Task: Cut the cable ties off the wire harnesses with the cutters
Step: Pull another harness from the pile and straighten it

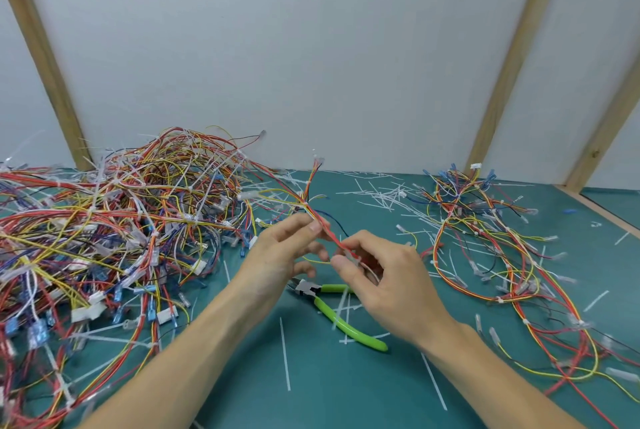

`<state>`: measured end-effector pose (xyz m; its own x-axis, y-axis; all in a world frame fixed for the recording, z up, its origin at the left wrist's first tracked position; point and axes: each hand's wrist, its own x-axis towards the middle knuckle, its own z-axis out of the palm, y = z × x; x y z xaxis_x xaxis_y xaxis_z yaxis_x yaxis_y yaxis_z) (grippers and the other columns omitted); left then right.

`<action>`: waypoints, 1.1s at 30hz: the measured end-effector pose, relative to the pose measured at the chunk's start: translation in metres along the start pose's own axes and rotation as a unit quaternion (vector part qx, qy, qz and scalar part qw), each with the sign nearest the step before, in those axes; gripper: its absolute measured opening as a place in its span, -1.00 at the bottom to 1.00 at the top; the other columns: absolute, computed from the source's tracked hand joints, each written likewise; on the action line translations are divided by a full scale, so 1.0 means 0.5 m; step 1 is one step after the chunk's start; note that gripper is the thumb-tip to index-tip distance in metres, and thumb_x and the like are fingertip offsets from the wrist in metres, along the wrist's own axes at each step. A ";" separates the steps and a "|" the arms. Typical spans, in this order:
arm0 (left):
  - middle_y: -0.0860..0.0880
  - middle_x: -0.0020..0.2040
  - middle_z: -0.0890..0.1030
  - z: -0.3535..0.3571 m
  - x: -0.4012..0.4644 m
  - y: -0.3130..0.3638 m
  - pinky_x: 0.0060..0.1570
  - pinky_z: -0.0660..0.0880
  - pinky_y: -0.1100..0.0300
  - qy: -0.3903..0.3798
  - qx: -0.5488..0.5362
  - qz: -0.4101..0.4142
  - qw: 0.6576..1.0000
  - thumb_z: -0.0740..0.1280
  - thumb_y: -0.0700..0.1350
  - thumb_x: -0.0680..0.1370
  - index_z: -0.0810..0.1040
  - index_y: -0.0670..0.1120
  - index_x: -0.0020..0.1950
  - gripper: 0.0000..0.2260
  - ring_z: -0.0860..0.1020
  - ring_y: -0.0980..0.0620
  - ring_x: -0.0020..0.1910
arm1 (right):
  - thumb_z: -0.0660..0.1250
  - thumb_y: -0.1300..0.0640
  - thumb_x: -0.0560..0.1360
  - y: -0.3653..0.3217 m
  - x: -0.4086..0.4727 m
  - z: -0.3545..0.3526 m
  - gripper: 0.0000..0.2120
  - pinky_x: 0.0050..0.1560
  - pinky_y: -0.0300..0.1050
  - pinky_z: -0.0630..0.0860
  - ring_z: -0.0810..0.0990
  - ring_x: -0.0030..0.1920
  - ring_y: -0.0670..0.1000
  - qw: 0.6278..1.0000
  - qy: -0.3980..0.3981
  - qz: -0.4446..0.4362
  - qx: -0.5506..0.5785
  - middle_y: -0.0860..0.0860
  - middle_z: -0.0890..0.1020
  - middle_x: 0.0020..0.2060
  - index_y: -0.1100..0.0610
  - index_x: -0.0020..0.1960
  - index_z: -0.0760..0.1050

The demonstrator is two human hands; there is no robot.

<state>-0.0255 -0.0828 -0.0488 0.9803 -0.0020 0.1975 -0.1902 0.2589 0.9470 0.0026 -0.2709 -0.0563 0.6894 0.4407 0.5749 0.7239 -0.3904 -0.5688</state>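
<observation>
Fingers of the left hand [284, 248] and right hand [377, 276] are being pinched around one wire harness [323, 227] at frame centre; a tie should be isolated while slack is being held taut, since the cutters [332, 307] are lying unheld just below on the mat [346, 394]

The cutters [341, 314] have bright green handles on a teal mat [311, 394]. Red, yellow, orange and blue wires fill the left pile [114, 220]; white tie offcuts [377, 194] lie scattered far right.
</observation>
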 end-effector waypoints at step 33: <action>-0.02 -0.20 0.66 -0.010 0.009 -0.008 -0.44 0.44 0.27 0.137 0.043 0.031 0.989 0.39 -0.04 0.56 0.69 -0.09 -0.04 -0.85 0.57 0.07 -0.36 | 0.16 -0.17 0.65 0.024 0.003 -0.012 -0.68 -0.34 -0.17 0.37 0.52 -0.41 -0.08 0.998 -0.021 0.056 0.000 -0.19 0.58 -0.40 -0.08 -0.11 0.59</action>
<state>-0.0201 -0.0792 -0.0529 0.9421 0.2761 0.1901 -0.2420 0.1679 0.9556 0.0125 -0.2797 -0.0585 0.7647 0.4274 0.4823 0.6419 -0.4389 -0.6287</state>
